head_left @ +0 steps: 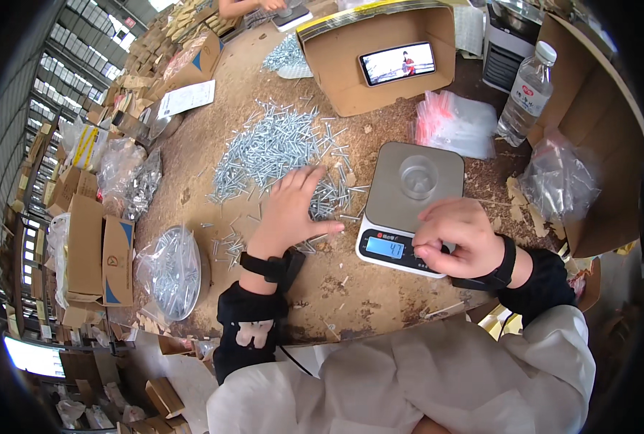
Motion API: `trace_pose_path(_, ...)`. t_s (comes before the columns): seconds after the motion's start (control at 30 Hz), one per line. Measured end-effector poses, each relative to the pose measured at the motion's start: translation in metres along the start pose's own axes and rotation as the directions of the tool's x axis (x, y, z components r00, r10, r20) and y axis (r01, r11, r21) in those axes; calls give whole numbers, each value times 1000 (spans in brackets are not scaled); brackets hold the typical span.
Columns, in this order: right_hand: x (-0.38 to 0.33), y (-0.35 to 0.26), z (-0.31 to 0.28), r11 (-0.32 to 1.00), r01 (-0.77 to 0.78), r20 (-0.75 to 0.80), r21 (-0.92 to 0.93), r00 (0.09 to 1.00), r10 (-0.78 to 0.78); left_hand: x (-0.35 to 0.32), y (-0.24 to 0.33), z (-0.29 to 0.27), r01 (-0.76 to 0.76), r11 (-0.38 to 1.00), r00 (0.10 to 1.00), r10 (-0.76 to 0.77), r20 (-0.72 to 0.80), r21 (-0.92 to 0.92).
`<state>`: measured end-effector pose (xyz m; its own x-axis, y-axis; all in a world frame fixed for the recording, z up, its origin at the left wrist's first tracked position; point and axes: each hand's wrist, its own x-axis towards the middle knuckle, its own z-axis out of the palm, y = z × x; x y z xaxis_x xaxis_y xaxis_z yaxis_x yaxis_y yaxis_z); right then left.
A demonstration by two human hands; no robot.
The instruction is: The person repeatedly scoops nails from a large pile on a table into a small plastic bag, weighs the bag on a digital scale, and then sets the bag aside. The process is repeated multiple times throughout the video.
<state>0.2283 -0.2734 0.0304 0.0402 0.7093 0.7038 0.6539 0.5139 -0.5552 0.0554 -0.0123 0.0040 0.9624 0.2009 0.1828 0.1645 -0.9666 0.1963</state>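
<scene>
A heap of silvery screws (267,148) is spread over the worn wooden table. At its near edge lies my left hand (289,210), palm down with fingers and thumb apart, touching the screws. To the right stands a white digital scale (380,155) with a grey plate and a lit blue display. A small clear round cup (417,189) sits on that plate. Over the scale's near right corner, my right hand (458,239) is closed with its fingers curled and pinched; what they hold, if anything, is hidden. Both wrists wear black bands.
Behind the scale lie clear zip bags (455,126), beside a water bottle (526,98). A phone (398,64) leans inside an open cardboard box (343,90). At left is a bowl of bagged screws (170,271). Another person's hand (271,4) shows at the far edge.
</scene>
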Motion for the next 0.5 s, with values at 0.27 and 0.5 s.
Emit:
trace_pose_path(0.27, 0, -2, -4, 997, 30, 69, -68, 997, -26, -1, -6, -3, 13, 998, 998, -10, 57, -60)
trace_pose_path(0.5, 0, 1, -5, 996, 11, 73, -92, 997, -4, -3, 1, -2, 33, 999, 999, -33, 20, -11)
